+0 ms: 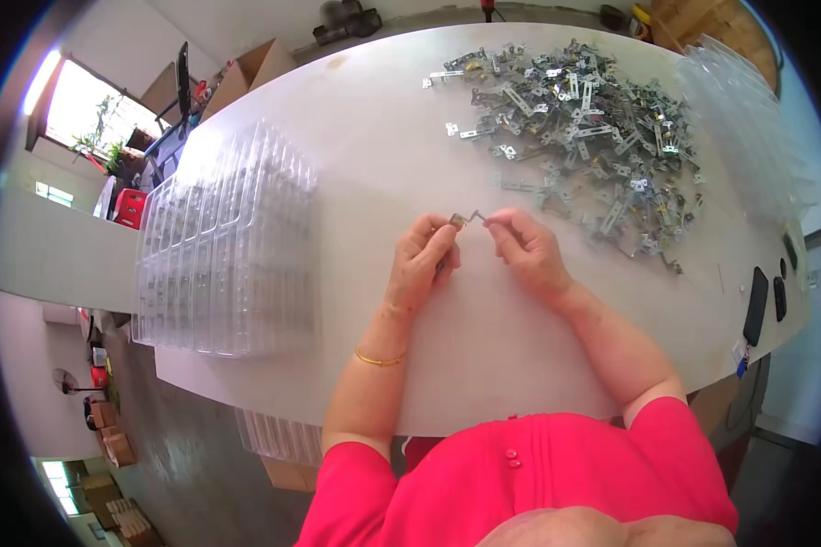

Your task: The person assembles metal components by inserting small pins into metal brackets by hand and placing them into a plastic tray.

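Over the middle of the white table, my left hand (423, 259) is closed on a small metal bracket (458, 220), its fingers curled around most of it. My right hand (531, 251) pinches the far end of a thin bent grey metal piece (473, 216) between thumb and fingertips. That piece reaches across to the bracket; whether the two are joined is too small to tell. Beyond my right hand lies a large loose heap of small metal brackets (593, 128), silvery with a few yellowish parts.
Stacked clear plastic trays (228, 246) holding small parts stand at the table's left. More clear plastic trays (748, 137) lie at the far right. A black phone (755, 305) and a blue-tagged key (742, 365) are near the right edge. A cardboard box (260, 68) sits behind the table.
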A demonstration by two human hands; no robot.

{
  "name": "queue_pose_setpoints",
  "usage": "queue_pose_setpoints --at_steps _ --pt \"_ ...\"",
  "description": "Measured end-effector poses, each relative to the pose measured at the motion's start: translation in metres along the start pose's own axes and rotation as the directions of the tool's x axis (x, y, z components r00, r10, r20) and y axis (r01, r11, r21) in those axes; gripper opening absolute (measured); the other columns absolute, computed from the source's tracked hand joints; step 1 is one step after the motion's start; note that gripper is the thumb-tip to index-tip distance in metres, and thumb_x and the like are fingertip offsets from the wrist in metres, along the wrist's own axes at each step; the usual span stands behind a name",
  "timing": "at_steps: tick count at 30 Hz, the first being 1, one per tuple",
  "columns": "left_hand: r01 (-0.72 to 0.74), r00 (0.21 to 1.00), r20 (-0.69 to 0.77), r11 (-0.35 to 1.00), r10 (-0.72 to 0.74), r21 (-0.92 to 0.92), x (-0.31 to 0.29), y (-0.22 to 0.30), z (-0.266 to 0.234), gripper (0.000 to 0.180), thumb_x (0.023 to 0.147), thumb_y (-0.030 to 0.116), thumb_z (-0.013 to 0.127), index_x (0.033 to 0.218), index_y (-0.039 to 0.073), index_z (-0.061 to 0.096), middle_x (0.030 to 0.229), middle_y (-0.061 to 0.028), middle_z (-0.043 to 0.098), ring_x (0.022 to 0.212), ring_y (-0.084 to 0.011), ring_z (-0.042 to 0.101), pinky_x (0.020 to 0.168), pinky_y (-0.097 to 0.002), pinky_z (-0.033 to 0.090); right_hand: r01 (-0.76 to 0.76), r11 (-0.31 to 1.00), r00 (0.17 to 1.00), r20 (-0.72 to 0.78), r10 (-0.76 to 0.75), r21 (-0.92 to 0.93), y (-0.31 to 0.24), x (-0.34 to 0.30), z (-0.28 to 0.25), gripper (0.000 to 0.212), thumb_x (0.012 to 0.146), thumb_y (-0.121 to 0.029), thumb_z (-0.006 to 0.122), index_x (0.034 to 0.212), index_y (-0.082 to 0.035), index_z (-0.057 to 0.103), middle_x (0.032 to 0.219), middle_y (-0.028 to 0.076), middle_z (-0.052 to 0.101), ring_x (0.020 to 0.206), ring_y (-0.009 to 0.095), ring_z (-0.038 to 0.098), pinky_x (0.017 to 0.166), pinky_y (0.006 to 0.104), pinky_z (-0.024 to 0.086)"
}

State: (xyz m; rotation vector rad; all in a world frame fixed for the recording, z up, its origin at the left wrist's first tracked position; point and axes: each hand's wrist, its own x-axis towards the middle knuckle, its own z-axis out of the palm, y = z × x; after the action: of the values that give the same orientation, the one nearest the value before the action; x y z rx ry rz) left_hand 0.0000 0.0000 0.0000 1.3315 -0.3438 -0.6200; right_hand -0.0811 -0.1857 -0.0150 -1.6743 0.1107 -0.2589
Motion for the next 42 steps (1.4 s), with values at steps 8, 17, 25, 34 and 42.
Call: queue_pose_setpoints --at_steps 8,17,25,34,42 --pt "-0.078 0.996 0.059 0.986 0.07 0.146 -0.002 -0.002 0.006 0.017 0.102 0.019 0.056 0.104 0.004 0.063 0.067 -0.0009 0.06 0.048 -0.0035 0.044 0.045 -0.018 0.032 -0.039 0.996 0.999 0.023 0.037 0.08 -0.006 0.0 -0.003 0.014 0.101 -0.012 0.055 0.111 -0.004 0.062 0.077 0.0 0.062 0.067 0.006 0.056 0.06 0.0236 0.047" --pt "-0.12 0.987 0.125 0.976 0.098 0.183 -0.003 -0.003 0.007 0.016 0.102 0.02 0.057 0.101 0.005 0.062 0.066 0.001 0.059 0.052 -0.0025 0.045 0.047 -0.0188 0.034 -0.064 0.996 0.986 0.16 0.052 0.066 -0.002 0.002 -0.011 0.02 0.1 -0.006 0.049 0.113 -0.003 0.064 0.095 0.002 0.065 0.088 0.01 0.06 0.081 0.0244 0.049" --pt "-0.018 0.982 0.186 0.974 -0.025 0.228 -0.006 0.006 0.007 0.017 0.101 0.021 0.058 0.1 0.004 0.062 0.065 0.001 0.058 0.05 -0.0025 0.043 0.046 -0.019 0.032 -0.157 0.925 0.965 0.252 0.07 0.345 -0.004 0.01 -0.024 0.012 0.097 -0.013 0.06 0.099 -0.003 0.066 0.107 0.004 0.062 0.102 0.01 0.055 0.092 0.0277 0.043" --pt "0.093 0.947 0.29 0.981 -0.14 0.17 -0.009 0.006 0.011 0.019 0.1 0.024 0.059 0.1 0.005 0.065 0.065 0.0007 0.058 0.049 -0.0037 0.045 0.046 -0.0201 0.033 -0.111 0.893 0.983 0.181 0.034 0.436 0.0 0.009 -0.024 0.014 0.102 -0.02 0.059 0.099 -0.006 0.063 0.113 0.004 0.063 0.103 0.012 0.057 0.094 0.0292 0.045" --pt "0.177 0.979 0.103 0.984 -0.177 0.01 -0.003 0.013 0.006 0.025 0.101 0.03 0.058 0.102 0.006 0.061 0.065 -0.0022 0.06 0.041 -0.0051 0.042 0.04 -0.0183 0.029 0.05 0.946 0.98 0.165 -0.108 0.321 -0.007 0.005 -0.016 0.008 0.1 -0.014 0.06 0.1 -0.007 0.063 0.114 0.005 0.062 0.105 0.013 0.056 0.095 0.0296 0.045"
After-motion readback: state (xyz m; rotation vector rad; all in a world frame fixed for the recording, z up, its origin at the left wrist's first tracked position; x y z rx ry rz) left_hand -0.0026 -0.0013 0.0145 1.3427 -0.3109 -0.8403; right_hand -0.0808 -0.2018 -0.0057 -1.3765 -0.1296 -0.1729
